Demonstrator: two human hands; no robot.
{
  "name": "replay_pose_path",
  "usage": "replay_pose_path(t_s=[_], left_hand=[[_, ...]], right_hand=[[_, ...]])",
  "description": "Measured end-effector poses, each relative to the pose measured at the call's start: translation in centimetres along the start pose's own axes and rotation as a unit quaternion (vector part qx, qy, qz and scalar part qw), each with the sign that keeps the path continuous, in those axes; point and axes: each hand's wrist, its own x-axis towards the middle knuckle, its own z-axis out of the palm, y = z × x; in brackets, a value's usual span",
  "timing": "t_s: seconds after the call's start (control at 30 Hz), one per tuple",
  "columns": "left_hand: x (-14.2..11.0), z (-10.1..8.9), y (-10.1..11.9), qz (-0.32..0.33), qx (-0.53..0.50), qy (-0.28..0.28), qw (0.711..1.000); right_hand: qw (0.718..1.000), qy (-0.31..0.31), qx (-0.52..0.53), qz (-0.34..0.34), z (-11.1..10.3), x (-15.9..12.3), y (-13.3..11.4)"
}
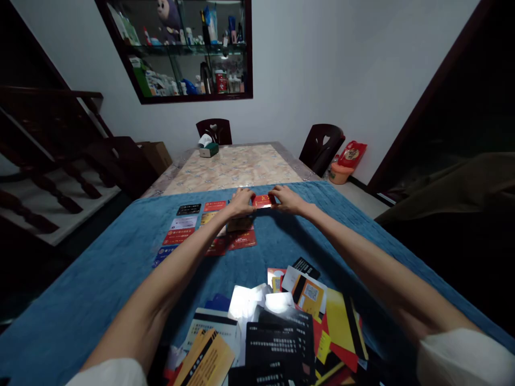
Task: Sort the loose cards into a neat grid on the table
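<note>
A red card with yellow print is held at its two ends, just above or on the blue cloth. My left hand pinches its left end, and my right hand pinches the right one. Left of it, cards lie in columns: a black card, a red card and a dark red card among them. My left hand and forearm hide part of these columns. Closer to me is a loose heap of cards, with a black card, a yellow card and an orange card.
The patterned tabletop shows beyond the cloth, with a tissue box at its far left. Dark chairs stand around the table. A red bag rests in an orange tub on the floor at right.
</note>
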Motion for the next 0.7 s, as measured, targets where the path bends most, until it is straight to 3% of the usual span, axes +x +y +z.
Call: replay_pose_path(t_s=[0.27,0.7], left_hand=[[2.9,2.0,-1.3,-0.049,-0.005,-0.013,0.999],[4.2,2.4,-1.5,-0.093,0.011,-0.043,0.995]], right_hand=[[0.999,-0.012,0.010,0.035,2.7,3.2,1.5],[0.997,-0.004,0.050,0.059,5.2,5.3,3.3]])
